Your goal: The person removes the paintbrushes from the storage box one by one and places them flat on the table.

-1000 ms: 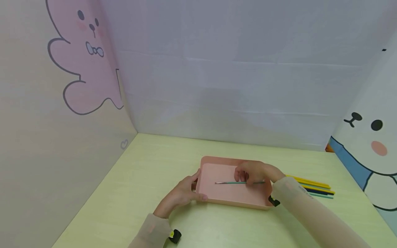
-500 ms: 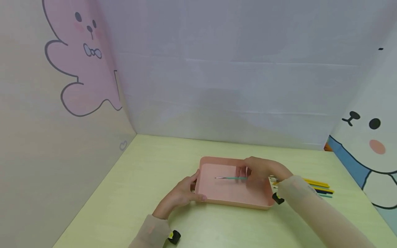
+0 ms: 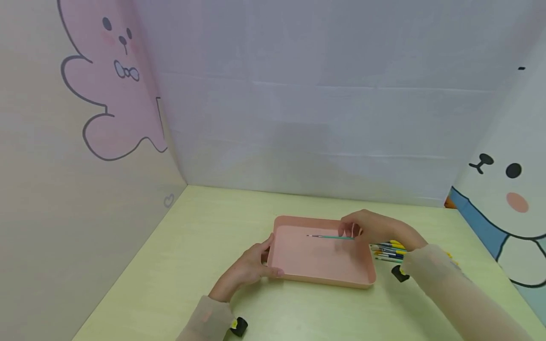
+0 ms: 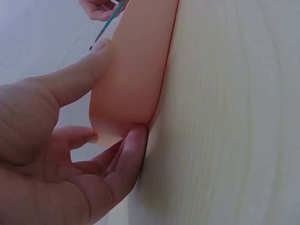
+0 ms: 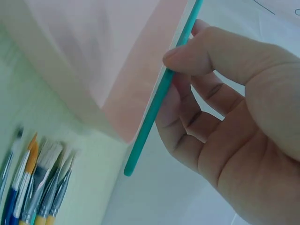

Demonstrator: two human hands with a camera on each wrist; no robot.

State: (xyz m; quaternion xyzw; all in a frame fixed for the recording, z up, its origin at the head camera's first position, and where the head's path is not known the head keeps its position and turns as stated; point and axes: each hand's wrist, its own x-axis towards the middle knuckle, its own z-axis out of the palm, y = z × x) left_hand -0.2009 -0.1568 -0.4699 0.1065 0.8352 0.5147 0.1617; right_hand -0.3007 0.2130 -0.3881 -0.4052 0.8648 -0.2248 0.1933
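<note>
A shallow pink tray (image 3: 315,279) lies on the table. My left hand (image 3: 249,267) grips its left end, thumb on the front wall and fingers around the corner, as the left wrist view shows. Over the tray's right half, my right hand (image 3: 368,227) pinches a thin paintbrush (image 3: 330,237) with a teal handle between thumb and fingers. The brush's bristle tip points left. In the right wrist view the teal handle (image 5: 150,115) slants past the tray's pink wall, raised above it.
Several paintbrushes (image 3: 390,253) with yellow, blue and teal handles lie on the pale table (image 3: 298,312), just right of the tray and partly under the right forearm. A light curtain-like wall (image 3: 307,118) closes off the back.
My right hand has moved right and slightly back, lifting the paintbrush from within the tray. Its brush tip has shifted right. The left hand stays on the tray.
</note>
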